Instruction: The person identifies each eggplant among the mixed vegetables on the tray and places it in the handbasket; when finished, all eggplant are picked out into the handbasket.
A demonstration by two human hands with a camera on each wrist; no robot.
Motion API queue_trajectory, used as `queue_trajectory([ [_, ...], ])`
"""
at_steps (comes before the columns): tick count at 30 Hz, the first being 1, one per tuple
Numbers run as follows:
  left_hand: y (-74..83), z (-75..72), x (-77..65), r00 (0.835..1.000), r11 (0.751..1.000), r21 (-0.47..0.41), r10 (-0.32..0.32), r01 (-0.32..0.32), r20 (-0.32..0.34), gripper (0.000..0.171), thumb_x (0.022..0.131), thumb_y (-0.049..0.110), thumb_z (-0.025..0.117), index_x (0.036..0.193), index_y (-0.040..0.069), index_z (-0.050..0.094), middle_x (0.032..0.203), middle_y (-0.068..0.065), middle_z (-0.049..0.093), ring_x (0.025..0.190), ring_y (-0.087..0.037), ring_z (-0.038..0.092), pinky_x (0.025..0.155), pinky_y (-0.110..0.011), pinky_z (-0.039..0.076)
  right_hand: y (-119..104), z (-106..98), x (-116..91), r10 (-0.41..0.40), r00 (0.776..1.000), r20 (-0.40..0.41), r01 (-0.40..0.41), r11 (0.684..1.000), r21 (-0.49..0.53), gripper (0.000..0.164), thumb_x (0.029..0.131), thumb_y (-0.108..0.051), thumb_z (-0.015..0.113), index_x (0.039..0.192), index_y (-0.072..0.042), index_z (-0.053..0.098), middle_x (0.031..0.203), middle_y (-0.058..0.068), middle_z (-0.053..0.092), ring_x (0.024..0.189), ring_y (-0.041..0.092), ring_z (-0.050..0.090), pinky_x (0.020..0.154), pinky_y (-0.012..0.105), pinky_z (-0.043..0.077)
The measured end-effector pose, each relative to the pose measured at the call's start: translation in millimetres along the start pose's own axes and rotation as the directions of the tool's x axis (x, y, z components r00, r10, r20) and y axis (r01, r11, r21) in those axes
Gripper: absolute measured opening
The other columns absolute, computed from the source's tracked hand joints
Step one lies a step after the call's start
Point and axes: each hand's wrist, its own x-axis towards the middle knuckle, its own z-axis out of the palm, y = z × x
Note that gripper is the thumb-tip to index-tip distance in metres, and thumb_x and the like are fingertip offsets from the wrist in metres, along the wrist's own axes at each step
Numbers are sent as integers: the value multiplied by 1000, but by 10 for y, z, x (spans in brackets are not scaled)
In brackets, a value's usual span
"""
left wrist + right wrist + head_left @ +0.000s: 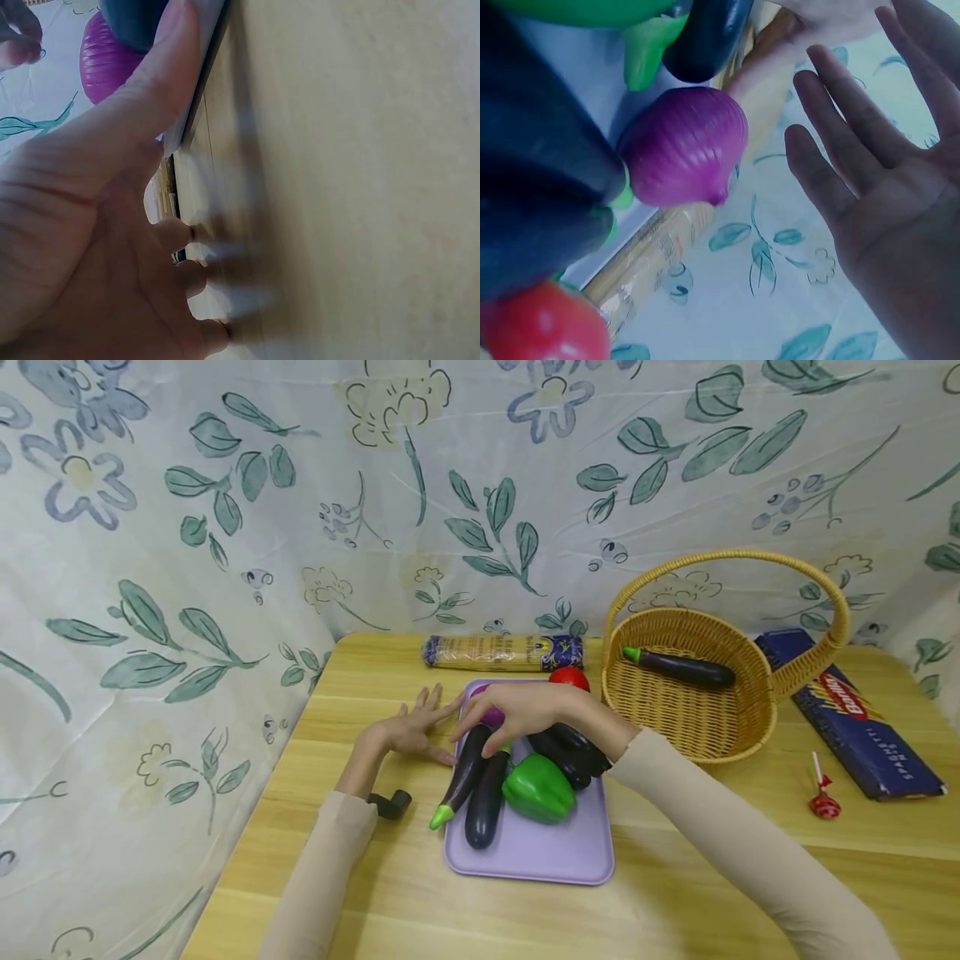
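Note:
On a lilac tray (528,860) lie two eggplants (487,802) at the left, more dark eggplants (566,752) at the right, a green bell pepper (540,789), a purple onion (686,146) and a red tomato (568,678). My left hand (408,732) is at the tray's left side, fingers spread with their tips down by the tabletop and the thumb close to the tray's edge. Above the onion and the left eggplants hovers my right hand (525,710). Its fingers are extended and nothing is in them, as the right wrist view shows.
Right of the tray stands a wicker basket (667,727) with one eggplant (678,668) inside. A blue spaghetti box (855,718) and a lollipop (824,802) lie beyond it. Behind the tray is a noodle packet (502,652). A floral cloth (465,468) hangs at the back.

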Motion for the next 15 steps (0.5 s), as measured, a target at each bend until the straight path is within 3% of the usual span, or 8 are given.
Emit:
queue_trajectory([
  [4,-3,5,8,1000,1000,-10,4,-4,-2,108,77,56,73,154,37,0,159,-15,-26,146,-36,-27,116,-66,-11,19,24,143,1,998,64,-2,1000,9,43,84,-12,75,124,-25,67,127,-11,66,138,15,40,116,39,35],
  [10,-11,4,15,1000,1000,-19,-7,7,3,109,75,58,72,154,37,0,159,-13,-26,146,-34,-27,117,-64,-12,74,87,288,23,990,140,-26,999,20,40,82,-5,75,119,-21,71,121,-10,69,125,8,55,110,35,43],
  [15,-3,0,8,1000,999,-28,-20,20,4,111,74,60,72,154,37,-1,159,-12,-27,146,-33,-28,117,-63,-12,112,89,329,67,985,161,-70,997,16,38,79,0,75,111,-22,75,120,-8,70,119,6,57,106,33,46],
])
